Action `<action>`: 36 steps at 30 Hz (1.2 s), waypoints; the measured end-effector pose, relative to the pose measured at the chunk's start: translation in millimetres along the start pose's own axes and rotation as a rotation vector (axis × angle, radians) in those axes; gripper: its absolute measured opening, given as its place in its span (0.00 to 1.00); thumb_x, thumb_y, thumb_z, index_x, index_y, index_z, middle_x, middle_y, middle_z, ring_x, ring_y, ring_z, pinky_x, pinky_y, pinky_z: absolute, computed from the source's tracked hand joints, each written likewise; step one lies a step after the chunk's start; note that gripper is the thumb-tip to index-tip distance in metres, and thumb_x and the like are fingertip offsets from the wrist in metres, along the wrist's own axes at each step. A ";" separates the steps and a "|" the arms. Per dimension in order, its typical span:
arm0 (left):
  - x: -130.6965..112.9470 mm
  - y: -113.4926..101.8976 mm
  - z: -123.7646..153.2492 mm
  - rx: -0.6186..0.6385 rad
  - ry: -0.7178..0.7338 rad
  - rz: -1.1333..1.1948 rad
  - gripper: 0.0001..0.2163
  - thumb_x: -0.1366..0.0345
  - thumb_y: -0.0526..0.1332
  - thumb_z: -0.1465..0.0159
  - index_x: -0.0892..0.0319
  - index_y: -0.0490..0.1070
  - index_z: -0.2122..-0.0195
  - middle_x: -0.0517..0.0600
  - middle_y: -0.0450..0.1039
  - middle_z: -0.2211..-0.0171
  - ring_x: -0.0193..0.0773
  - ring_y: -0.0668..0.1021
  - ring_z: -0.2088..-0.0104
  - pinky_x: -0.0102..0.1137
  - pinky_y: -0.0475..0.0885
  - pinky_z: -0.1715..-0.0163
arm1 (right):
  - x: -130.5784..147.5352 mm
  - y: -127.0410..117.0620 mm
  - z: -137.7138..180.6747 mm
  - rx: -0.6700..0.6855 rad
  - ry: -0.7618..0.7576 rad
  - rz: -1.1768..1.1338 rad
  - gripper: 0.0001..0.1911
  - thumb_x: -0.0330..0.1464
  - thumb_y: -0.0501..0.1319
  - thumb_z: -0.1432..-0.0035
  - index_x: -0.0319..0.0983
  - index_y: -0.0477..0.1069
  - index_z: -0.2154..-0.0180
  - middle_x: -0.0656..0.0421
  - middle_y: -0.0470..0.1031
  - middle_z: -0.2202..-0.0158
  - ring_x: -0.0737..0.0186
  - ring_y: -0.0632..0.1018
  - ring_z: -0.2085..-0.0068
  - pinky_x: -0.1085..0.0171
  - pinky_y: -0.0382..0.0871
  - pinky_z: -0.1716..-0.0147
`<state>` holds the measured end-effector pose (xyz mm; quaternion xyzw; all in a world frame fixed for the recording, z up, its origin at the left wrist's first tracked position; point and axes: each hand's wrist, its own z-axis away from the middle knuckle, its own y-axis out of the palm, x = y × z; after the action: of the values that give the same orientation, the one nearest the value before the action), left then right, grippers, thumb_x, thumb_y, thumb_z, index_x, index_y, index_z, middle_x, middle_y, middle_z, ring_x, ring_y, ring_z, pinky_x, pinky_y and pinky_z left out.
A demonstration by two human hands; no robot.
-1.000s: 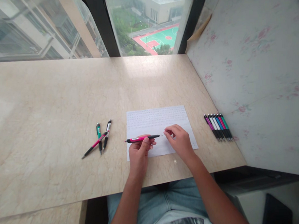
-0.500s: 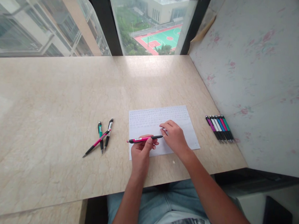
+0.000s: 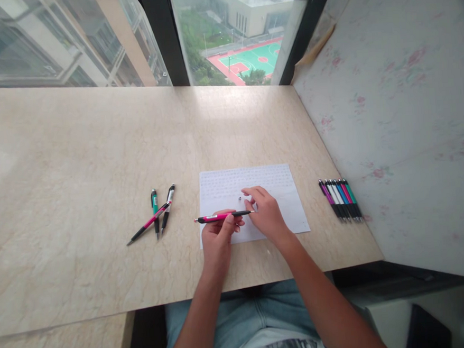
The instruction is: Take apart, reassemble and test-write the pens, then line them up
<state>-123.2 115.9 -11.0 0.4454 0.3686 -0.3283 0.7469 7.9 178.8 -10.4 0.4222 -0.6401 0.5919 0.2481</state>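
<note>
My left hand (image 3: 217,242) is closed around a pink and black ballpoint pen (image 3: 219,217), held nearly level with its thin tip end pointing right. Below both hands lies a white sheet of paper (image 3: 217,183) with rows of handwriting. My right hand (image 3: 265,214) hovers over the sheet close to the pen's tip, thumb and index finger apart with nothing between them. Just left of those fingertips a small dark piece (image 3: 239,198) rests on the paper; it is too small to name.
Left of the paper, a pink pen (image 3: 150,222) lies across a green pen (image 3: 156,214) and a white pen (image 3: 168,209). To the right, several pens (image 3: 341,200) lie in a row beside the wall (image 3: 404,130). The marble-patterned table (image 3: 77,179) ends at a window (image 3: 242,35).
My right fingers have parted and shifted slightly left, and the small dark piece now shows on the paper. My left hand with its pen has moved slightly left.
</note>
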 end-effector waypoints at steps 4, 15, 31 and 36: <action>0.5 -1.5 0.9 0.033 0.044 -0.097 0.12 0.57 0.69 0.41 0.61 0.79 0.62 0.52 0.79 0.72 0.36 0.79 0.71 0.30 0.72 0.68 | 4.8 -12.8 20.4 -0.016 0.226 -0.420 0.19 0.39 0.47 0.30 0.40 0.75 0.56 0.57 0.77 0.68 0.63 0.75 0.71 0.65 0.68 0.75; -6.9 -12.8 2.3 0.080 0.098 -0.121 0.09 0.61 0.69 0.40 0.60 0.78 0.62 0.50 0.79 0.71 0.34 0.78 0.70 0.28 0.71 0.68 | 15.8 -28.4 33.6 0.111 0.267 -0.475 0.08 0.37 0.63 0.40 0.40 0.77 0.63 0.59 0.78 0.72 0.62 0.79 0.69 0.64 0.73 0.69; -6.7 -15.8 -2.1 -0.051 0.070 0.037 0.11 0.61 0.72 0.43 0.62 0.77 0.63 0.52 0.80 0.71 0.35 0.81 0.71 0.27 0.73 0.69 | -1.1 -4.8 11.4 -0.122 0.115 0.391 0.06 0.31 0.60 0.38 0.39 0.75 0.65 0.56 0.78 0.68 0.57 0.76 0.64 0.60 0.67 0.63; -6.2 -15.7 -1.1 -0.018 0.089 -0.006 0.10 0.62 0.70 0.42 0.62 0.77 0.63 0.51 0.80 0.71 0.34 0.80 0.71 0.27 0.73 0.68 | 1.7 0.0 10.3 -0.114 0.148 0.338 0.11 0.37 0.58 0.36 0.40 0.74 0.69 0.56 0.77 0.70 0.59 0.75 0.67 0.62 0.64 0.66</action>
<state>-139.6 111.8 -12.8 0.4517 0.4056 -0.3071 0.7329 8.8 168.4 -10.8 0.2495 -0.7145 0.6173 0.2152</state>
